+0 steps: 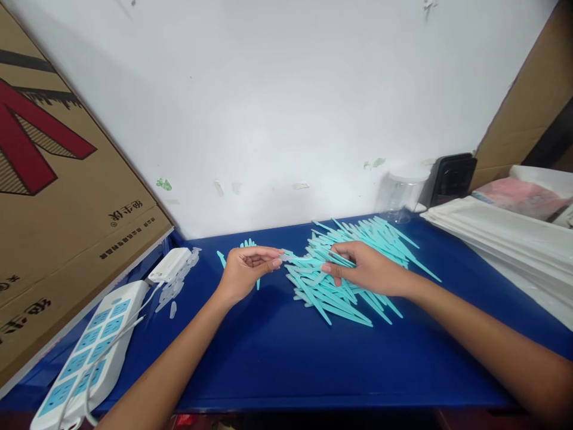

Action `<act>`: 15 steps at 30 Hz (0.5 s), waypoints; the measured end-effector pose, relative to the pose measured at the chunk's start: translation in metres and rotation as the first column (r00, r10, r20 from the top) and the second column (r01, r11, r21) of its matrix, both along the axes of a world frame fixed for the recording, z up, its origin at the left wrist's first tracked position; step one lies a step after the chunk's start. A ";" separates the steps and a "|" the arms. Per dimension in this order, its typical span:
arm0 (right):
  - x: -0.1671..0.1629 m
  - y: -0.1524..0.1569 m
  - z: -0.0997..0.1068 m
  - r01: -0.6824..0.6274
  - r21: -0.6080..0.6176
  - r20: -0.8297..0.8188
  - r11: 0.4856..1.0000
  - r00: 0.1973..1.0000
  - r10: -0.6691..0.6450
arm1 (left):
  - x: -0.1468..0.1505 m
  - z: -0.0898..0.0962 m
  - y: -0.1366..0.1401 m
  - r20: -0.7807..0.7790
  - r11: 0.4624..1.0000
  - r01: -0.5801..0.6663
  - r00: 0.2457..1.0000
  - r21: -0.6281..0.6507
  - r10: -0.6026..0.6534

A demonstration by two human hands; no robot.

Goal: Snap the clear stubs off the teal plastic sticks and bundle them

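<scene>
My left hand (pixel 248 272) is closed in a pinch on a small translucent cap (pixel 286 256), held at the end of a turquoise plastic stick (pixel 308 261). Whether the cap sits around the stick's end or only touches it, I cannot tell. My right hand (pixel 358 269) is closed on turquoise sticks, with the far ends of some hidden by the fingers. Beneath and around it spreads a large pile of tapered turquoise sticks (pixel 344 301). A few more turquoise sticks (pixel 221 258) lie behind and beside my left hand.
Loose translucent caps (pixel 172 291) lie at the left by a white box-shaped device (pixel 170 264) and a power strip (pixel 96 352) with cables. A clear jar (pixel 401 194), a black holder (pixel 452 179) and stacked white sheets (pixel 501 239) stand right. A cardboard box (pixel 80 197) borders the blue table (pixel 286 364).
</scene>
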State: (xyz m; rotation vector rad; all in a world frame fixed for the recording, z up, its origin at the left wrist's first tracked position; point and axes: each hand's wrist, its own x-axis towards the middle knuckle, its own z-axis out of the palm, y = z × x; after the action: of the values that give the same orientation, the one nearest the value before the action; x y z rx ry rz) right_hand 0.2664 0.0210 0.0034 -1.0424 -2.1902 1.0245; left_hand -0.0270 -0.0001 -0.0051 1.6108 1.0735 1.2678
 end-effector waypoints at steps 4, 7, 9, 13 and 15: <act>0.000 0.000 0.000 -0.010 -0.009 -0.006 1.000 1.000 0.010 | 0.000 -0.001 0.000 -0.004 1.000 -0.003 1.000 0.000 0.003; -0.001 0.000 0.001 -0.009 -0.016 -0.006 1.000 1.000 0.009 | 0.000 -0.002 0.000 -0.025 1.000 -0.005 1.000 -0.002 0.005; -0.001 -0.001 0.001 -0.008 -0.015 -0.001 1.000 1.000 0.008 | 0.000 -0.002 -0.001 -0.047 1.000 -0.006 0.999 -0.013 0.005; 0.000 -0.002 0.004 0.009 0.000 0.009 1.000 1.000 -0.009 | 0.000 -0.001 -0.001 -0.090 1.000 -0.021 0.996 -0.022 0.019; 0.001 -0.002 0.005 0.012 -0.008 0.009 1.000 1.000 -0.012 | -0.001 -0.001 0.000 -0.102 0.999 -0.035 0.994 -0.003 0.034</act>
State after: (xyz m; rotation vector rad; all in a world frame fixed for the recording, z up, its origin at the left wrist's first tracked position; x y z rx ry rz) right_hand 0.2670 0.0188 0.0089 -1.0645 -2.1858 1.0267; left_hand -0.0281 -0.0005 -0.0062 1.6755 1.1708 1.2153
